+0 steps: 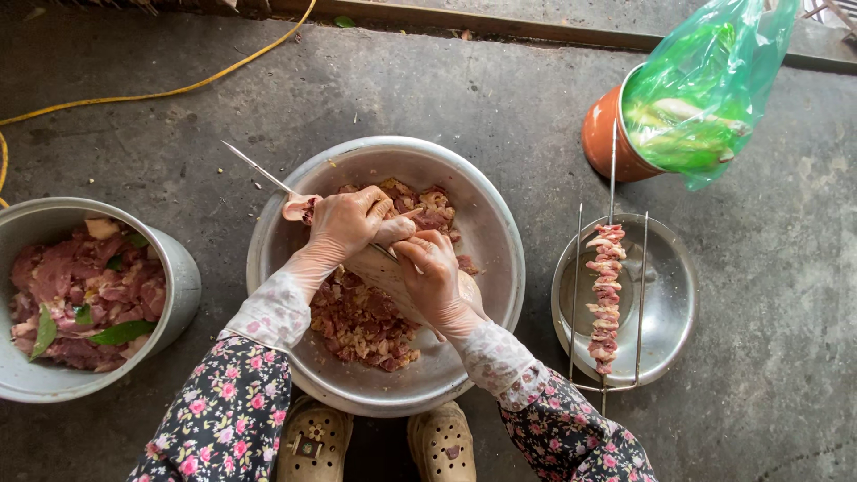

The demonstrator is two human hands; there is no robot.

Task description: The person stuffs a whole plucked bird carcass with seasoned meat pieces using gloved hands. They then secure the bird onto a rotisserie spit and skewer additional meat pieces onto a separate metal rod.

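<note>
Over a wide metal bowl (486, 214) of chopped raw meat (361, 321), both my gloved hands work on a thin metal skewer (259, 170). My left hand (344, 223) grips the skewer and a piece of meat (299, 208) threaded on it; the free end points up left past the bowl's rim. My right hand (428, 272) pinches the skewer's near end close to the left hand's fingers. Clear gloves and floral sleeves cover my arms.
A metal pot (174, 268) of marinated meat with leaves stands at left. At right, a small metal bowl (669, 308) holds one loaded skewer (607, 295) and bare skewers. A brown pot (603, 134) with a green plastic bag (701, 89) is behind it. A yellow cable (178, 89) crosses the concrete floor.
</note>
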